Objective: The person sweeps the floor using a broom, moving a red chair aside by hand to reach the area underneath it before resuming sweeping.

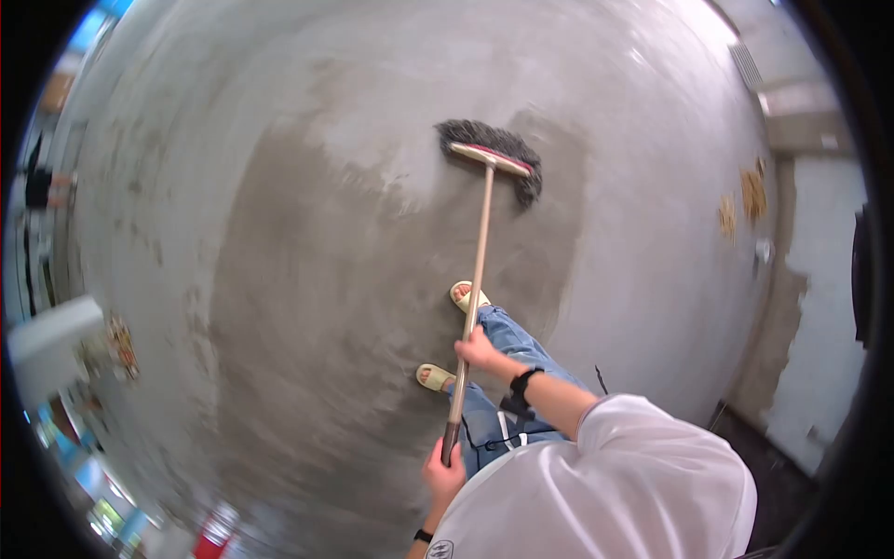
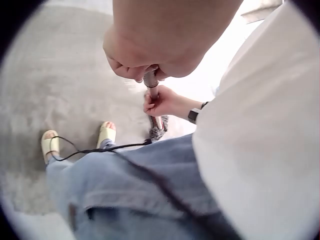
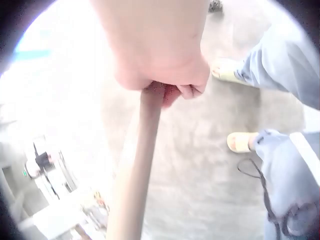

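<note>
In the head view, the shaggy dark grey mop head (image 1: 488, 154) on its cream-and-red bar lies at twelve o'clock from the hands, at the upper part of a broad, damp-looking dark patch (image 1: 307, 252) on the grey concrete floor (image 1: 652, 233). Its straight tan pole (image 1: 480, 238) runs back towards six o'clock, where the left hand (image 1: 444, 477) has its grip wrapped round the dark end sleeve (image 1: 450, 443); the right hand (image 1: 477, 349), just past twelve o'clock from the left, has its grip closed round the pole

Both pale yellow open-toed slides (image 1: 434, 375) stand on the patch, so if it is wet, a hard push could make a sole slip. A quick pull towards six o'clock could bring the mop head onto bare toes. If the fringe catches, the pole's end could jab the white shirt (image 1: 615, 494). The loose black cord (image 2: 127, 146) by the blue jeans (image 1: 526, 340) might snag on the pole if the hands drop
</note>
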`<state>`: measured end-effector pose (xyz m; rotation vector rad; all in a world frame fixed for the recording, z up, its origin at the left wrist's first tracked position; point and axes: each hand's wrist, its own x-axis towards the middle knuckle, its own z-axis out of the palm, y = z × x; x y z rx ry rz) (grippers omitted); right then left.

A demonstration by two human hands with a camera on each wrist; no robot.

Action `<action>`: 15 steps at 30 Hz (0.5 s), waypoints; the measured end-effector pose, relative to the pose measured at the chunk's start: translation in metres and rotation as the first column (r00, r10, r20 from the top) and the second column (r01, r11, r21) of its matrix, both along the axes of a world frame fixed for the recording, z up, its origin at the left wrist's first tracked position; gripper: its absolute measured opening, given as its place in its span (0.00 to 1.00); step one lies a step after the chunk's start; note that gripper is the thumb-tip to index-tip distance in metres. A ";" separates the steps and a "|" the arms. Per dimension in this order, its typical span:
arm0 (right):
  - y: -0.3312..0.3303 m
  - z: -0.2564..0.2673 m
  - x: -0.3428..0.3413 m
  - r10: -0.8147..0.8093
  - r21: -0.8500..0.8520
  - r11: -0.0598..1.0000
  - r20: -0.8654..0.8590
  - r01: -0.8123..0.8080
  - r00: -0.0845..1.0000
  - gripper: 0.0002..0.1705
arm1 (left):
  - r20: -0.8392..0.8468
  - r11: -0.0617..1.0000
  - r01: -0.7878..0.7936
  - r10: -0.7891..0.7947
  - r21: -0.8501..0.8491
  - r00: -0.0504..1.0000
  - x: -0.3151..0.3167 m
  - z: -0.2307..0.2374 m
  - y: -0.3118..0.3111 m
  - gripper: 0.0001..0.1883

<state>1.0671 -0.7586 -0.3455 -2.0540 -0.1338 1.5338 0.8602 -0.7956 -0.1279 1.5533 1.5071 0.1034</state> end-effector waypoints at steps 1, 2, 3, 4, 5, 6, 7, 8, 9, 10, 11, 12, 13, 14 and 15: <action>0.015 0.015 0.030 -0.006 -0.007 1.000 0.028 0.006 1.000 0.24 | 0.005 0.999 0.040 -0.040 0.001 0.999 0.029 0.006 0.018 0.15; 0.033 0.024 0.067 -0.060 0.058 0.996 -0.056 0.063 0.997 0.26 | 0.009 0.997 0.068 -0.067 -0.024 0.998 0.062 0.008 0.037 0.15; 0.044 0.014 0.092 -0.110 0.106 0.988 -0.051 0.115 0.993 0.28 | 0.008 0.994 0.097 -0.097 -0.053 0.995 0.090 0.008 0.052 0.15; 0.056 0.030 0.121 -0.071 0.009 0.997 0.047 0.070 0.996 0.31 | 0.016 0.991 0.119 -0.119 -0.059 0.993 0.114 0.008 0.064 0.15; 0.069 0.009 0.146 -0.012 -0.040 0.999 0.102 0.016 0.995 0.32 | -0.004 0.984 0.145 -0.146 -0.104 0.989 0.148 0.004 0.092 0.16; 0.071 0.008 0.166 -0.023 -0.094 0.995 0.028 0.025 0.999 0.32 | 0.037 0.970 0.220 -0.217 -0.102 0.975 0.161 -0.014 0.096 0.15; 0.074 0.005 0.179 -0.061 -0.111 0.992 0.056 0.067 0.997 0.33 | 0.080 0.952 0.290 -0.283 -0.098 0.956 0.172 -0.030 0.105 0.14; 0.074 -0.005 0.188 -0.094 -0.131 0.986 0.079 0.104 0.992 0.34 | 0.095 0.856 0.163 -0.133 -0.490 0.987 0.193 -0.034 0.120 0.12; 0.070 -0.006 0.196 -0.152 -0.138 0.978 0.061 0.159 0.986 0.34 | 0.031 0.613 0.010 0.023 -0.790 0.999 0.217 -0.030 0.130 0.10; 0.071 -0.007 0.209 -0.217 -0.157 0.962 0.049 0.222 0.975 0.35 | 0.013 0.609 0.026 -0.026 -0.792 1.000 0.247 -0.024 0.136 0.10; 0.074 -0.011 0.225 -0.268 -0.170 0.947 0.043 0.271 0.962 0.36 | -0.023 0.498 -0.049 0.059 -0.866 0.998 0.281 -0.021 0.139 0.10; 0.069 -0.003 0.196 -0.397 -0.110 0.911 0.021 0.396 0.918 0.37 | -0.057 0.389 -0.109 0.144 -0.915 0.988 0.261 -0.012 0.132 0.10; 0.072 0.004 0.189 -0.419 -0.095 0.903 0.019 0.419 0.908 0.37 | -0.059 0.354 -0.113 0.160 -0.928 0.985 0.252 -0.015 0.136 0.10; 0.071 0.008 0.193 -0.457 -0.077 0.887 -0.009 0.455 0.889 0.36 | -0.083 0.344 -0.134 0.158 -0.930 0.984 0.251 -0.022 0.137 0.10; 0.071 0.007 0.188 -0.492 -0.059 0.870 -0.033 0.490 0.870 0.35 | -0.102 0.331 -0.150 0.159 -0.932 0.982 0.241 -0.024 0.140 0.11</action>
